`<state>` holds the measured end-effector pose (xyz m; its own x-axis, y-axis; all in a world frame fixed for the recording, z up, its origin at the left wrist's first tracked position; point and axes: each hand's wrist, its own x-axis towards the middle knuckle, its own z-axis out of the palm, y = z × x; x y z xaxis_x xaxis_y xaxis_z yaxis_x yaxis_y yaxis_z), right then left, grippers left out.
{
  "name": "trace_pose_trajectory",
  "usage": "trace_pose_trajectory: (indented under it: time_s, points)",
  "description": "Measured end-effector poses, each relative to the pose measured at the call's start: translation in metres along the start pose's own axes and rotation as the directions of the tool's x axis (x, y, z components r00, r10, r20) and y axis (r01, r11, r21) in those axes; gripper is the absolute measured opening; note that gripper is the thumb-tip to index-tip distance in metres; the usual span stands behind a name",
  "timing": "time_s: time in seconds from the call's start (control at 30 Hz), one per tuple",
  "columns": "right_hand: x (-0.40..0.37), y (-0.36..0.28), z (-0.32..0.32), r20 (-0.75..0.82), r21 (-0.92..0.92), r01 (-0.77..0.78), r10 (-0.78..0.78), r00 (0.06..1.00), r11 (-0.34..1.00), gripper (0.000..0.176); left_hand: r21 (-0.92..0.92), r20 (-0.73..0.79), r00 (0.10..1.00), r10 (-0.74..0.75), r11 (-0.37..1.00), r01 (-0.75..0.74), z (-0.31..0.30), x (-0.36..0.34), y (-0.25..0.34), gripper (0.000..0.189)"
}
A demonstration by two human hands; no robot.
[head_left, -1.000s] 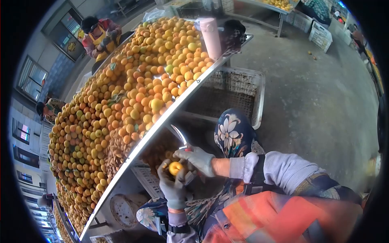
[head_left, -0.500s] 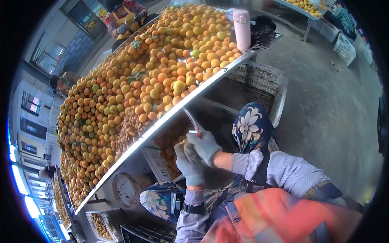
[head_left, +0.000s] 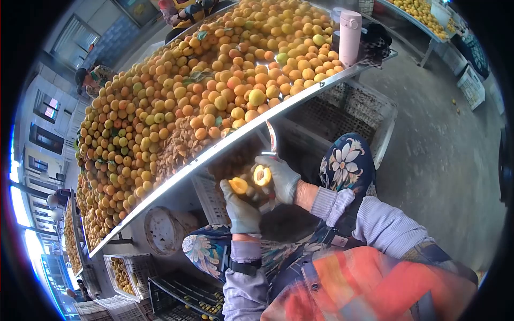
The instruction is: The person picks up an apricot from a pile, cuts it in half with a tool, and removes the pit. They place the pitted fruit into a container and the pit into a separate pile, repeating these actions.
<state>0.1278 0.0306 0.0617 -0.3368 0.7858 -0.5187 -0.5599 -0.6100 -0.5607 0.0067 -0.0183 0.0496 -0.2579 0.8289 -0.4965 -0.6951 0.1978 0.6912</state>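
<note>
Both hands wear grey gloves and are held apart in front of my lap, just below the table's edge. My left hand (head_left: 242,213) pinches an apricot half (head_left: 238,185), its yellow flesh facing up. In my right hand (head_left: 285,181) is the other apricot half (head_left: 262,175), cut side showing, with a brownish centre that looks like the stone. The same hand also grips a knife (head_left: 273,140) with a curved blade pointing up and away; its handle is mostly hidden by the glove.
A metal-edged table (head_left: 214,151) heaped with apricots (head_left: 176,101) slants across the view. Brown apricot stones (head_left: 184,142) lie near its edge. A pink flask (head_left: 350,38) stands at the right corner. Below are crates (head_left: 383,120) and a stained bucket (head_left: 160,231). Other people work beyond.
My hands were together around something hidden; now they are apart, with an apricot half showing in each. The knife has turned more upright. The view has shifted slightly.
</note>
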Motion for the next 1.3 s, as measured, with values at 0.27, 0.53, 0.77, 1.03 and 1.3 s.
trace_pose_trajectory:
  time_s: [0.27, 0.53, 0.77, 1.03, 1.3]
  points:
    - [-0.001, -0.001, -0.007, 0.072, -0.224, 0.051, -0.036, 0.997, 0.973, 0.027, 0.568, 0.334, 0.922, 0.196, 0.739, -0.363, -0.053, 0.029, -0.015, 0.069]
    - [-0.014, 0.025, -0.011, 0.224, -0.388, 0.337, -0.267, 0.937, 0.858, 0.019, 0.476, 0.237, 0.902, 0.361, 0.766, -0.432, -0.012, -0.022, -0.02, 0.058]
    - [-0.056, -0.056, 0.007, 0.2, -0.131, 0.394, -0.365, 0.909, 0.91, 0.022, 0.498, 0.242, 0.961, 0.138, 0.832, -0.245, 0.013, -0.062, 0.006, 0.066]
    - [-0.076, -0.056, 0.024, 0.294, -0.177, 0.483, -0.422, 0.857, 0.858, 0.02, 0.271, 0.475, 0.88, 0.015, 0.949, -0.162, 0.006, -0.071, -0.019, 0.065]
    - [-0.08, -0.044, 0.024, 0.407, -0.391, 0.643, -0.502, 0.763, 0.659, 0.012, 0.459, 0.419, 0.898, 0.133, 0.823, -0.335, 0.018, -0.083, -0.024, 0.059]
